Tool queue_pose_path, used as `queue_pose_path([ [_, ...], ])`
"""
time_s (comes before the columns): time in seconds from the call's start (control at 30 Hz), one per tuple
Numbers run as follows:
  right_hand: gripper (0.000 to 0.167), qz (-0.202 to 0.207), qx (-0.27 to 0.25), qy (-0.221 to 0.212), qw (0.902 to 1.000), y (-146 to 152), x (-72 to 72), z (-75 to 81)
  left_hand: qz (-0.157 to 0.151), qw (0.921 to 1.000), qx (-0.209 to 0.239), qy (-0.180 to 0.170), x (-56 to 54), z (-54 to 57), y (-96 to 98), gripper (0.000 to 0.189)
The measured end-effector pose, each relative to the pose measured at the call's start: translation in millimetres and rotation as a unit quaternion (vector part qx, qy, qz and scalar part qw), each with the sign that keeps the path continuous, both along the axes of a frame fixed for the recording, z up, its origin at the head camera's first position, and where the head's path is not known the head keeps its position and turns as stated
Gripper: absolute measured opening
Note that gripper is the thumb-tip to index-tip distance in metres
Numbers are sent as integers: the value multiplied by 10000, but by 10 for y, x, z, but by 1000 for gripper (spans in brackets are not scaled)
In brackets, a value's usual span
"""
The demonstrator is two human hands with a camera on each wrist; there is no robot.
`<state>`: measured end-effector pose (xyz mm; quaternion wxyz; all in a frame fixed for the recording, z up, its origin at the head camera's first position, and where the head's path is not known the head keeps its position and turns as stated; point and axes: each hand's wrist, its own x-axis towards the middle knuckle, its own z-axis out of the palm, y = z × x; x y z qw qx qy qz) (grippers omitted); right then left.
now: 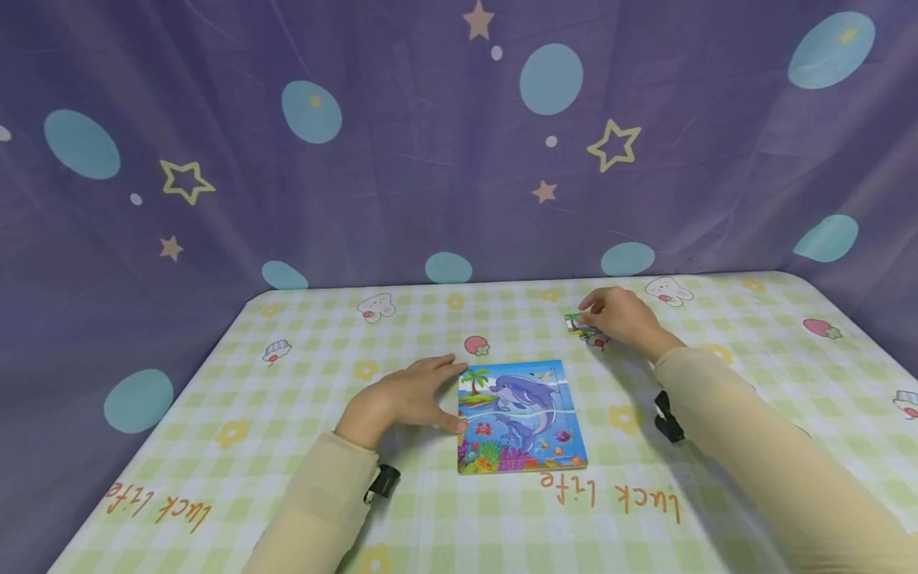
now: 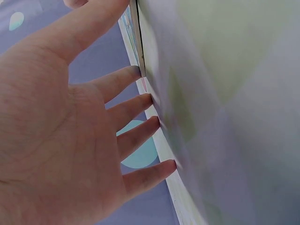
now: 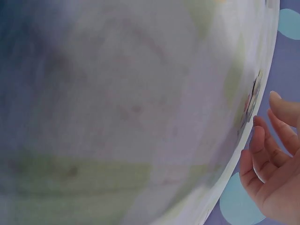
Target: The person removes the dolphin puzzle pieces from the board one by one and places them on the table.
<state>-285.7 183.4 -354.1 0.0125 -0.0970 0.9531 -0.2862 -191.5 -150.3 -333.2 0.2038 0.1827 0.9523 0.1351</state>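
A square dolphin jigsaw puzzle [image 1: 522, 414] in a board lies on the table, a palm tree at its upper left and coral along its bottom. My left hand [image 1: 412, 395] rests at its left side, thumb and index fingertip right at the edge. In the left wrist view the other fingers of the left hand [image 2: 89, 140] are spread, tips down at the cloth. Farther back on the right, my right hand [image 1: 622, 315] is over a small puzzle piece [image 1: 572, 324], thumb overlapping it. In the right wrist view thumb and fingers stand apart beside low-lying pieces [image 3: 252, 101].
A green-and-white checked tablecloth [image 1: 287, 446] with printed flowers, bunnies and lettering covers the table. Behind the table's far edge hangs a purple curtain [image 1: 402, 159] with stars and blue ovals. Dark wrist straps [image 1: 383, 482] show on both sleeves.
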Motion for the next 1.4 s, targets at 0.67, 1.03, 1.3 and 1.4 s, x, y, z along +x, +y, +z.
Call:
queue_pose_path([
  [0.67,16,1516,-621,235,9862,-313,92,-50,-14,10000,92,13,31,-6,6,94],
  [1.03,16,2113,-679,78,9750,-602,183,16,37,9999,145,41,33,-1,-22,94],
  [1.3,15,2260,-607,-203,9720,-789,274,70,63,9999,128,37,19,5,-14,93],
  [1.4,15,2354,-557,-339,9697,-839,302,66,56,9999,97,13,17,1,1,93],
])
